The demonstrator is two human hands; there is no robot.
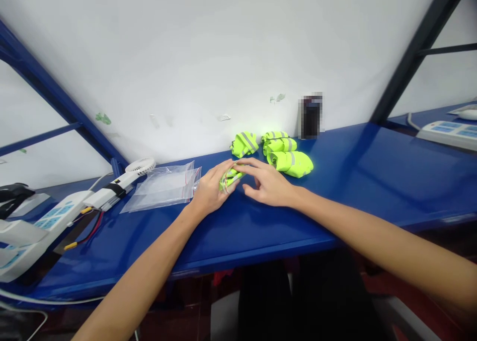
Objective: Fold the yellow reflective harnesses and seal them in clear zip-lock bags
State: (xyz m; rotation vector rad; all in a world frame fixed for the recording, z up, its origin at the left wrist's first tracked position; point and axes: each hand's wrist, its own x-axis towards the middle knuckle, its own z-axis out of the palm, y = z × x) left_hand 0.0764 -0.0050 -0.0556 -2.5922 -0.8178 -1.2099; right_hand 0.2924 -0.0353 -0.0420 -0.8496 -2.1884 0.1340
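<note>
My left hand (209, 188) is closed around a clear zip bag with a rolled neon-yellow reflective vest (228, 178) in it; the bag's red seal line shows near its mouth. Over the top of this bag reaches my right hand (266, 181), its fingers stretched out and touching the bag's edge, the thumb apart. Just behind the hands lies a folded reflective vest (245, 145). More rolled vests with grey stripes (292, 163) sit to the right of it. Flat clear zip bags (164, 184) lie left of my left hand.
A small white fan (140, 165) lies by the wall, near a white battery pack with cables (108, 196). Power strips (48, 227) stand on the left of the blue table (357, 182). A pixelated dark object (311, 116) leans against the wall.
</note>
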